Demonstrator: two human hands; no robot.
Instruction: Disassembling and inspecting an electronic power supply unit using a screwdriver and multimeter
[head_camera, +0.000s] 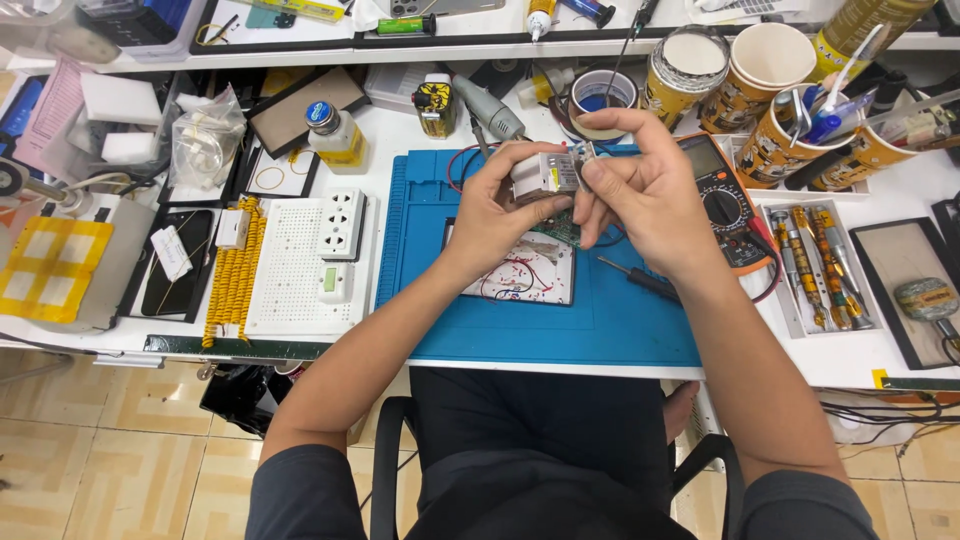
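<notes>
Above the middle of the blue mat (600, 320), both hands meet around a small white module (543, 175) with metal parts at its right end. Left hand (497, 215) wraps it from below and the side, its fingers (530, 213) clamped on the white body. Right hand (645, 190) comes in from the right, thumb and forefinger pinched together on the metal end of the module. Under the hands lies a green circuit board (562, 228) and a white sheet with red wires (520, 275); a dark screwdriver (640, 280) lies on the mat just right of it.

Right of the mat sits an orange-edged meter (722, 200) with a round dial. Further right, a white tray (818, 268) holds yellow-handled tools. At the upper right of the frame stand several round paper cups (760, 65) printed in yellow and brown, some with pens and tools in them.

Left of the mat rests a white power strip (305, 265) with sockets, and beside it a yellow coiled cable (235, 275). A small glass bottle (335, 135) with a blue cap and yellow label stands near the upper middle left, next to a yellow and black rectangular can (435, 105). At the far left of the counter (880, 345) lies a yellow and white checked cloth (50, 270).
</notes>
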